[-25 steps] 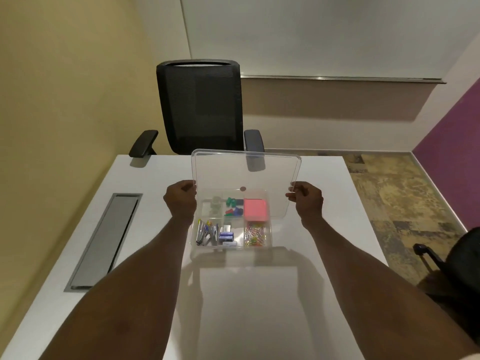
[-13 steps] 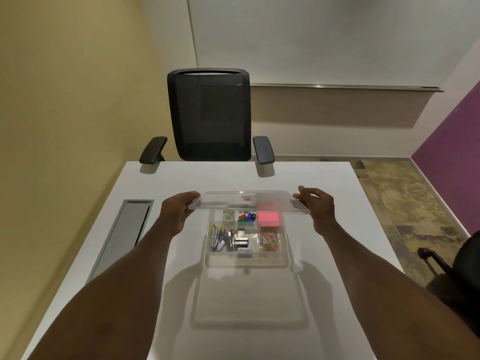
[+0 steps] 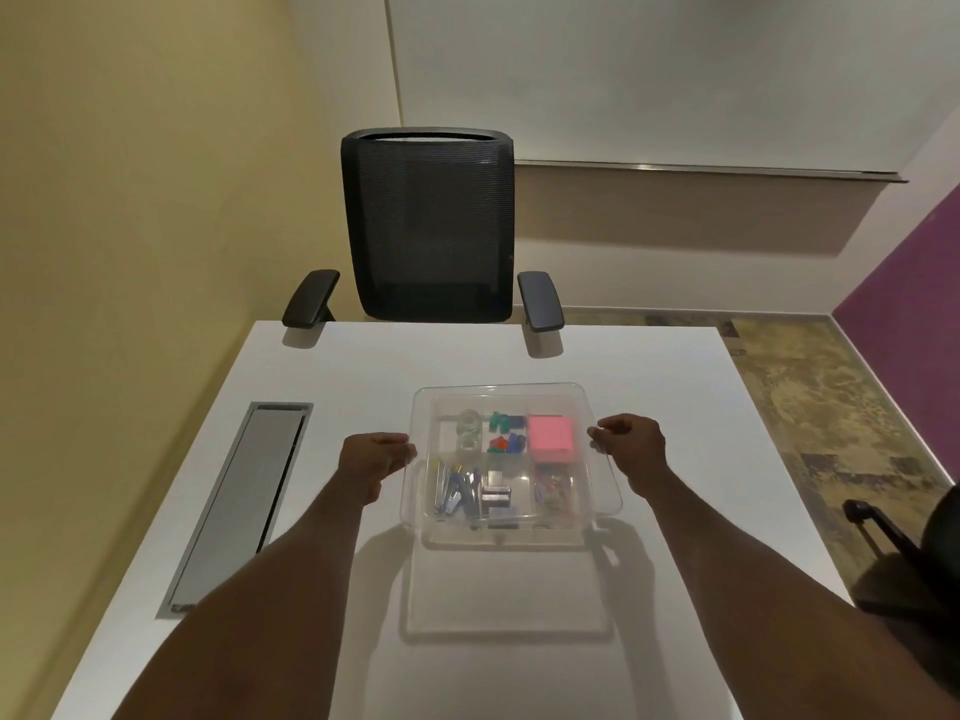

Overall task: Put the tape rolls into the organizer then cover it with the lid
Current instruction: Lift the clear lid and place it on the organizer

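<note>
A clear plastic lid (image 3: pixel 605 498) hovers flat just above the clear organizer (image 3: pixel 498 537) on the white table. My left hand (image 3: pixel 375 454) pinches the lid's left edge and my right hand (image 3: pixel 631 446) pinches its right edge. Through the lid I see two clear tape rolls (image 3: pixel 469 431) in the organizer's far-left compartment. Beside them lie coloured clips (image 3: pixel 506 433) and a pink sticky-note pad (image 3: pixel 550 438). The near compartments hold staplers, binder clips and paper clips. The lid looks slightly larger than the organizer and sits a little askew over it.
A grey cable tray cover (image 3: pixel 244 501) is set into the table (image 3: pixel 363 376) at the left. A black mesh office chair (image 3: pixel 428 226) stands at the far edge. Another dark chair (image 3: pixel 914 558) is off the table's right side.
The lid was upright in front of me, then tilted flat, and has now come down over the organizer. Both hands lowered with it.
</note>
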Tool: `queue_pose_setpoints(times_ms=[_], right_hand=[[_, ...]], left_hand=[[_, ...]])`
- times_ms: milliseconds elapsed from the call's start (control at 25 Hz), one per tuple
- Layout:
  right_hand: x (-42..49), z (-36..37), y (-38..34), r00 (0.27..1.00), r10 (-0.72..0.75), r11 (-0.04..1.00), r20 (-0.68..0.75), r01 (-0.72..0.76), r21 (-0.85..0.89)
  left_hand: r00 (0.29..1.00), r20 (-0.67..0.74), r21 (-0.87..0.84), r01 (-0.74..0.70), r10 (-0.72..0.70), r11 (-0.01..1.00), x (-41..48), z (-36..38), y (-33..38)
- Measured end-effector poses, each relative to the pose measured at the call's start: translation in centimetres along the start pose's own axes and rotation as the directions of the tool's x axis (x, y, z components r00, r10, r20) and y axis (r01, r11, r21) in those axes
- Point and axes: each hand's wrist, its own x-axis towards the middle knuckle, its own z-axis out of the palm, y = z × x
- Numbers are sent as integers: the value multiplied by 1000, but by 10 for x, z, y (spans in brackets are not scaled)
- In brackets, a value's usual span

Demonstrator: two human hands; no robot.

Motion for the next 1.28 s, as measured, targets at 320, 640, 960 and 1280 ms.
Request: queue_pose_setpoints(times_ms=[320, 640, 960, 1280], right_hand=[[20, 26, 28, 988, 101, 973, -117, -122, -195], [52, 52, 51, 970, 195, 933, -144, -229, -277], [69, 61, 57, 966, 203, 923, -159, -244, -299], [70, 64, 56, 967, 196, 916, -165, -241, -322]], left_hand=[[989, -143, 162, 2, 21, 987, 26, 22, -36], [972, -222, 332, 6, 72, 943, 57, 46, -55], [965, -235, 426, -1, 112, 905, 74, 63, -50], [960, -227, 486, -34, 164, 873, 74, 67, -53]])
